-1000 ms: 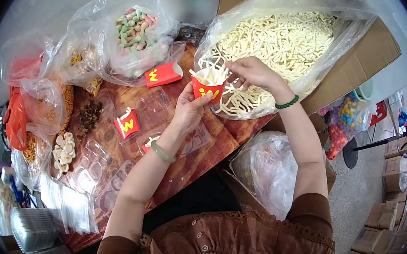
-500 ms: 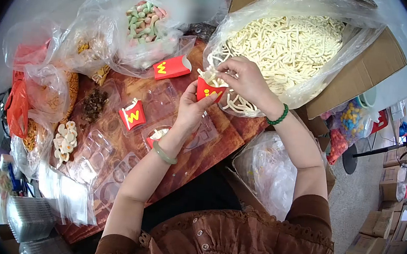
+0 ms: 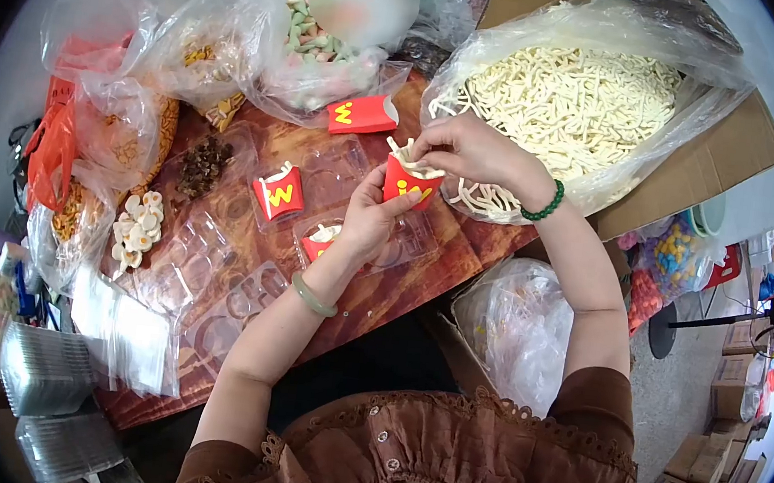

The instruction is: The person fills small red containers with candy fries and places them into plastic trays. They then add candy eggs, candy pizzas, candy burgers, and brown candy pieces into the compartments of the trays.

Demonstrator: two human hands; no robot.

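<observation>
My left hand (image 3: pixel 372 218) is closed around a small red fry box (image 3: pixel 414 190) with yellow lettering, thumb across its front. Pale fry-shaped pieces (image 3: pixel 400 151) stick out of its top. Fingers pinched, my right hand (image 3: pixel 472 150) is at the box's opening among these pieces; its fingertips are partly hidden. Two more filled red boxes stand in clear plastic trays, one filled box (image 3: pixel 278 196) to the left and another filled box (image 3: pixel 319 242) just beside my left wrist. A red box (image 3: pixel 363 114) lies on its side behind my hands.
A large clear bag of fry-shaped pieces (image 3: pixel 571 105) fills a cardboard box (image 3: pixel 711 167) at the back right. Bags of coloured pieces (image 3: pixel 312 36), dark brown pieces (image 3: pixel 205 166) and mushroom-like white pieces (image 3: pixel 137 229) are on the left. Stacked plastic trays (image 3: pixel 43 370) stand at the lower left.
The view has shifted, so the table's things appear lower and further right. My right fingers have come down closer into the box's opening. My left hand still holds the box.
</observation>
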